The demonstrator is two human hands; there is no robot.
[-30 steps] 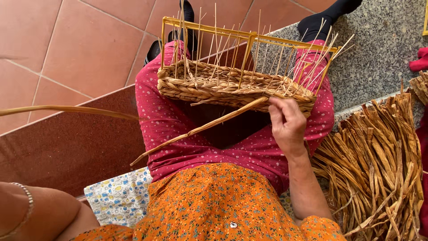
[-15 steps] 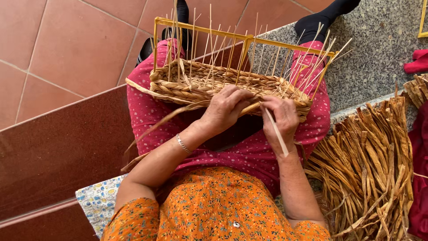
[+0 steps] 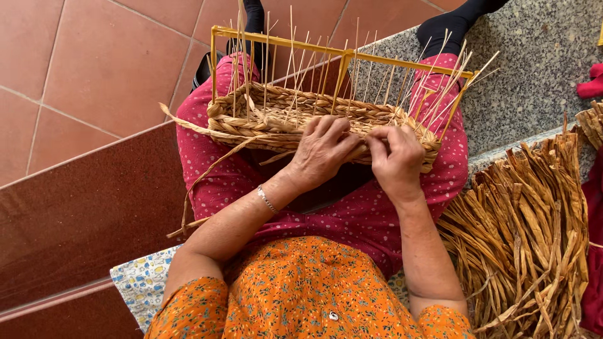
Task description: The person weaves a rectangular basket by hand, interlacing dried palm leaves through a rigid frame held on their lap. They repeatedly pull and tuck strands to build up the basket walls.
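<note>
The half-woven basket [image 3: 326,119] sits across my knees, long side going left to right, and both my hands, left hand [image 3: 323,154] and right hand [image 3: 394,160], pinch the straw strand [image 3: 276,139] at its near wall.

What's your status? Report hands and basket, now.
Left hand and right hand both pinching a straw strand at the woven basket rim. Basket on lap. Nothing blocking.
</note>
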